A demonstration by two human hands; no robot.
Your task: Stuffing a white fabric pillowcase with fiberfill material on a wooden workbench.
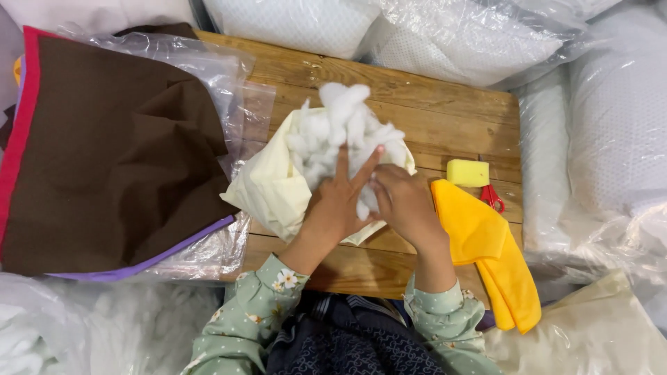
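Nearest the camera, two sleeves of pale green flowered cloth are seen above a dark patterned garment. The left hand [340, 201] is laid flat with spread fingers on a heap of fluffy white fibre stuffing [344, 135], pressing it rather than gripping it. The right hand [403, 205] is curled at the edge of the same heap, with its fingertips hidden in the stuffing, so a grasp cannot be told. The stuffing is held in the opening of a pale yellow fabric cover [271, 187], which rests near the middle of the wooden plank counter [431, 111]. Just to the right, a folded bright yellow cloth [486, 250] is draped over the counter's near edge. Beyond it lie a small yellow block [467, 172] and red-handled scissors [492, 196]. On the left, a brown cloth with red and purple borders [111, 153] is spread over clear plastic sheeting [229, 76]. At the far side and on the right, plastic-wrapped white pillows [611, 125] are stacked around the counter.
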